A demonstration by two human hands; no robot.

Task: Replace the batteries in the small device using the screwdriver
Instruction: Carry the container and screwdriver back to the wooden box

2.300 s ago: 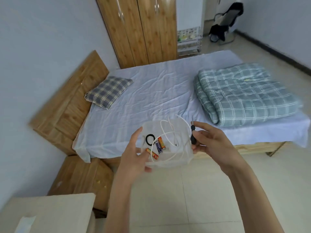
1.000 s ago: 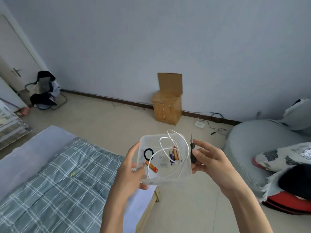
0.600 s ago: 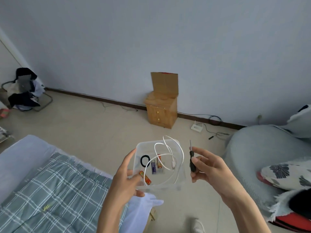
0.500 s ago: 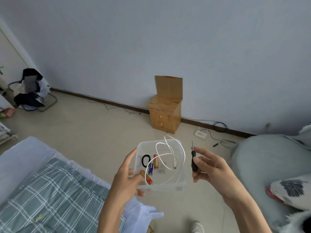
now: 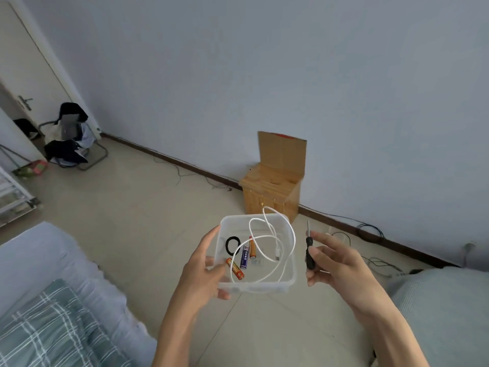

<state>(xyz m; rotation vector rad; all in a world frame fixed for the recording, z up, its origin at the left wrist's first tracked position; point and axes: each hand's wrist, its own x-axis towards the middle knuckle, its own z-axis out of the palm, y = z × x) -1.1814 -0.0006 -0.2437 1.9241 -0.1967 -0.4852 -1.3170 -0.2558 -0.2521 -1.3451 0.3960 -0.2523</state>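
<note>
hands apart, both busy. left hand (image 5: 203, 263) grips the near-left corner of a clear plastic tub (image 5: 264, 285), one finger laid straight up along the left wall, the other digits curled round the base and blurred through the plastic. right hand (image 5: 336, 263), at 3 o'clock of the tub, pinches a small screwdriver (image 5: 309, 254) between thumb and fingers: black, rounded handle, thin metal shaft pointing up toward 12. screwdriver sits just beside the tub's right wall; cannot tell if they touch.

tub: square, rounded corners, frosted translucent walls, held in the air over pale floor tiles. inside, toward 8 o'clock of its floor, three slim cylindrical batteries: one orange (image 5: 235, 268) lying aslant nearest the left hand, one purple-blue (image 5: 245, 256) beside it, one gold-orange (image 5: 252, 247) next to that, both running roughly 12 to 6. a black ring (image 5: 232, 246), thin and soft-looking, lies at 9 o'clock. a glossy white cable (image 5: 277, 252) coils loosely over all of it, one loop rising above the far rim.

room: small wooden cabinet (image 5: 270, 197) at 12 against a matt blue-grey wall, a cardboard sheet (image 5: 283, 154) upright on top. wrinkled pale bedsheet (image 5: 53, 260) at 8; green plaid quilt (image 5: 47, 327) at 7. grey fabric cushion (image 5: 444, 300) at 4. chair heaped with dark clothes (image 5: 71, 139) at 10.
</note>
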